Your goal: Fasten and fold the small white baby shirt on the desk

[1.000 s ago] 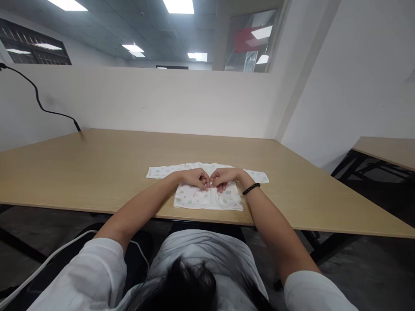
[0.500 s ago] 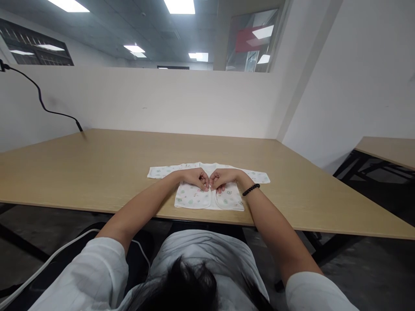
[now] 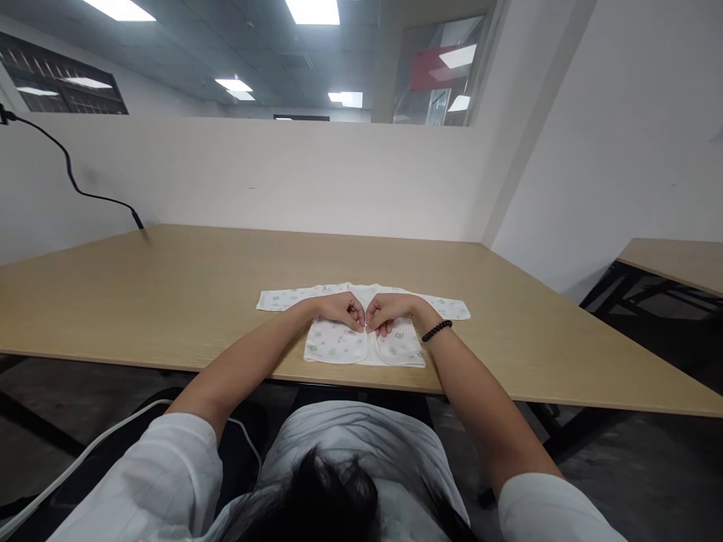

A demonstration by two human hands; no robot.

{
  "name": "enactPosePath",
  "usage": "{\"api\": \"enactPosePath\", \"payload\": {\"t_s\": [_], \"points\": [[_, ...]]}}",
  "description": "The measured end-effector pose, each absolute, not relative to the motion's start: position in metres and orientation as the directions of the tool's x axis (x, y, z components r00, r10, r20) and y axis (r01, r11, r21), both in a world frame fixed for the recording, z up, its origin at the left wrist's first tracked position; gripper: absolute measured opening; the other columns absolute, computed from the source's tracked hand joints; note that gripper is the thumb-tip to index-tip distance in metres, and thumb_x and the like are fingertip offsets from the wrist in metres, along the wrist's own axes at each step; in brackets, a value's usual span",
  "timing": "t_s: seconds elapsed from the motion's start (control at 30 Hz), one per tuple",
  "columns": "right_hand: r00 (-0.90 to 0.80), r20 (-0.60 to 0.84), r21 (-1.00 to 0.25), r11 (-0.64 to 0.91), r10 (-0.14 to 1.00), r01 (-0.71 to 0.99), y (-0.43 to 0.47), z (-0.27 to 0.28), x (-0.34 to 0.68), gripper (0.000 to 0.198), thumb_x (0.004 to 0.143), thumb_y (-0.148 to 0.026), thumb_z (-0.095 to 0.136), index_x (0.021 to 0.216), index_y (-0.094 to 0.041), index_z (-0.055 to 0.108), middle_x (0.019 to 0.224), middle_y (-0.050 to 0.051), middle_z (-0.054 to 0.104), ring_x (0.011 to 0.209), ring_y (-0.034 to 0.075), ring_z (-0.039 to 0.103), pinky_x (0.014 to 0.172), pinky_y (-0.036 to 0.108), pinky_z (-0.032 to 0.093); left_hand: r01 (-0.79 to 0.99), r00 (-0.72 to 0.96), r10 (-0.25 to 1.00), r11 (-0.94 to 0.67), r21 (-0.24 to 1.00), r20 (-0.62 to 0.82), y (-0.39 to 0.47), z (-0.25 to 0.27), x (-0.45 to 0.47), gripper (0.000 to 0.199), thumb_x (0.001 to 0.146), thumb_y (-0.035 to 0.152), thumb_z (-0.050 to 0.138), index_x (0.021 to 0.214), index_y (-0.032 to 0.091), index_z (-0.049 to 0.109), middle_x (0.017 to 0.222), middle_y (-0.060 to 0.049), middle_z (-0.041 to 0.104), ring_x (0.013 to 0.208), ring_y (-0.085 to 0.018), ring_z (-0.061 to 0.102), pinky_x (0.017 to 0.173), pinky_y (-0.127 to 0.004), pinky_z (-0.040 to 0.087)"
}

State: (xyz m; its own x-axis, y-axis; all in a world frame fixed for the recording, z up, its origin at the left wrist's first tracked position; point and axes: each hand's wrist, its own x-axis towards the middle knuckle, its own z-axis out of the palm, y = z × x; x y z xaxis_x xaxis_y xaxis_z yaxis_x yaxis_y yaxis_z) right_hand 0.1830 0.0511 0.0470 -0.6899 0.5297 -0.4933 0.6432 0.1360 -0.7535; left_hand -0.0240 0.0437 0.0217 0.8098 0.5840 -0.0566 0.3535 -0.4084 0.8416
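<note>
We see both hands at the middle of the shirt [image 3: 337, 346]. The left hand [image 3: 340, 307] is bent down at the wrist; its fingers are curled in, and the tips of thumb and forefinger are pressed together, pinching a small bit of the shirt at the front opening. The right hand [image 3: 391, 306] has almost the same form, turned the other way, and it also pinches the shirt there, just beside the left one. The two hands nearly meet at the fingertips. Which small piece is between the fingers, we cannot tell exactly.

The shirt lies flat on the counter [image 3: 197, 286], near its front edge. Its neck is turned away from the person, its hem is toward the person, and its sleeves are stretched out to both sides. We see on the white cloth small prints, some of them green; they are too small for us to make out. The front panels have rounded lower corners, with a narrow white strip between them.

On the right wrist we see a black beaded bracelet [image 3: 437, 330]. Behind the counter stands a white wall [image 3: 316, 181], and a black cable [image 3: 96, 197] hangs at the far left.
</note>
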Motion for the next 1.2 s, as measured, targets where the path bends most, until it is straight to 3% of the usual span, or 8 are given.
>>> {"api": "enactPosePath", "payload": {"t_s": [0.27,0.63,1.0,1.2], "points": [[-0.706,-0.493,-0.789,0.080,0.508,0.609,0.048,0.049,0.186,0.047,0.065,-0.051,0.084,0.086,-0.010,0.070,0.078,0.008,0.074,0.069,0.016,0.072,0.064,0.021,0.057,0.353,0.816,0.574,-0.407,0.843,-0.065,0.040,0.024,-0.025,0.042,0.065,0.050,0.084,0.075,0.012,0.071,0.054,0.005,0.043,0.052,-0.008,0.035,0.052,-0.022,0.027],[-0.697,-0.468,-0.799,0.076,0.543,0.596,0.054,0.041,0.184,0.045,0.052,-0.038,0.092,0.081,-0.012,0.071,0.074,0.005,0.073,0.067,0.014,0.070,0.061,0.018,0.056,0.342,0.812,0.583,-0.422,0.840,-0.037,0.045,0.019,-0.026,0.043,0.063,0.050,0.085,0.079,0.012,0.072,0.055,0.004,0.044,0.052,-0.008,0.037,0.051,-0.021,0.027],[-0.696,-0.435,-0.789,0.130,0.572,0.600,0.055,0.036,0.179,0.025,0.059,-0.028,0.085,0.074,-0.012,0.071,0.067,0.003,0.071,0.061,0.014,0.067,0.056,0.019,0.053,0.336,0.801,0.598,-0.397,0.854,-0.037,0.049,0.017,-0.027,0.034,0.068,0.044,0.082,0.081,0.013,0.076,0.074,-0.005,0.066,0.069,-0.014,0.056,0.064,-0.023,0.041],[-0.708,-0.428,-0.790,0.148,0.561,0.595,0.057,0.035,0.180,0.021,0.059,-0.027,0.083,0.068,-0.013,0.069,0.062,0.002,0.068,0.059,0.014,0.066,0.053,0.018,0.052,0.332,0.800,0.599,-0.394,0.857,-0.035,0.048,0.017,-0.026,0.031,0.067,0.040,0.082,0.077,0.012,0.075,0.072,-0.005,0.065,0.067,-0.014,0.054,0.062,-0.023,0.040]]}}
